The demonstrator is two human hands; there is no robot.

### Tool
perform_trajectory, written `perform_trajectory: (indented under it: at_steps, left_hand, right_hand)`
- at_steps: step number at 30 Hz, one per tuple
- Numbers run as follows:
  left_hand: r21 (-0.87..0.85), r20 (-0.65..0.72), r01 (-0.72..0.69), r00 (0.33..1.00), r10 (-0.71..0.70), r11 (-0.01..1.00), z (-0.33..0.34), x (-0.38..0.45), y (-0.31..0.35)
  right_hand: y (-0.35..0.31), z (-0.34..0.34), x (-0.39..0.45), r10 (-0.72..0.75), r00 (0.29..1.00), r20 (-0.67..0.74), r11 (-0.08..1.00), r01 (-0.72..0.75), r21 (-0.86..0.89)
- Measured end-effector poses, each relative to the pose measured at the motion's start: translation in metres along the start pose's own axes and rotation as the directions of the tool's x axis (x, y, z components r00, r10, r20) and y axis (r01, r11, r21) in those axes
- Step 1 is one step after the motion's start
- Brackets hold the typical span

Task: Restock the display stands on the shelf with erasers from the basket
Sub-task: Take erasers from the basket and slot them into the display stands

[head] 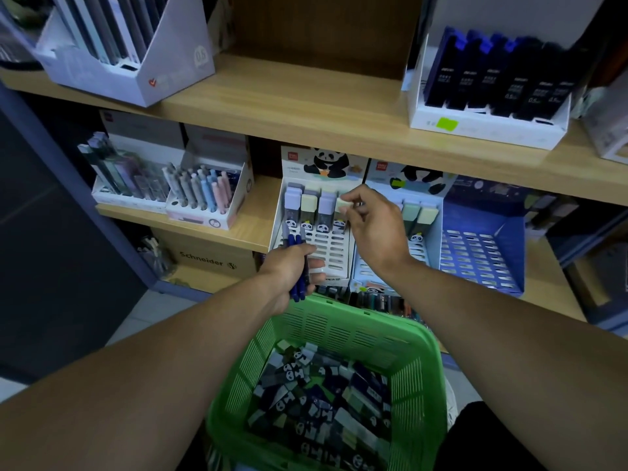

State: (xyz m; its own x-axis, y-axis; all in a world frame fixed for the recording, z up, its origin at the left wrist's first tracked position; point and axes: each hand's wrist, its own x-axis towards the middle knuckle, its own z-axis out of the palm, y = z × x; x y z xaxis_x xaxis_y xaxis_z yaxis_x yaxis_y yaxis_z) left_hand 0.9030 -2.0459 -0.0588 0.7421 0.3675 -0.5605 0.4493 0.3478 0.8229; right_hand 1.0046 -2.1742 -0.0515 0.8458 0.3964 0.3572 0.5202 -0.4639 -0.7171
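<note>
Erasers, loose stock: heaped in the green basket, below and behind both my hands, lying at every angle, panda sleeves showing.

Head view, item by item. Left panda display stand: back row holds four upright erasers, long axes running up the slope; slots nearer me stand bare. Right hand: its grip is narrow, thumb and forefinger pinched on the pale yellow eraser at the right end of that row, just ahead of my knuckles. Whether it is fully seated I cannot tell. Left hand: grip curled round a bundle of blue items, held against the stand's front-left edge; they look like pens, though blurred. Right panda stand: a few erasers upright, just right of my right hand. Blue stand further right, slots open.

Judgement: the right hand is nearer the basket's contents for the next pick; the reach runs down and back.
</note>
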Motion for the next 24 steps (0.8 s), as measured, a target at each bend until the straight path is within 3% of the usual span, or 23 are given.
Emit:
perform_trajectory:
  at_steps: [11,24]
  left_hand:
    - [0.005,-0.001,0.001,1.0,-0.001,1.0,0.001,0.0,0.0]
    - [-0.024,0.076,-0.016,0.997,0.018,1.0,0.01,-0.006,0.001]
  right_hand:
    - [0.01,-0.008,0.008,-0.05,0.998,0.046,0.998,0.052,-0.042]
    - [0.008,-0.009,0.013,-0.002,0.999,-0.04,0.992,-0.003,-0.123]
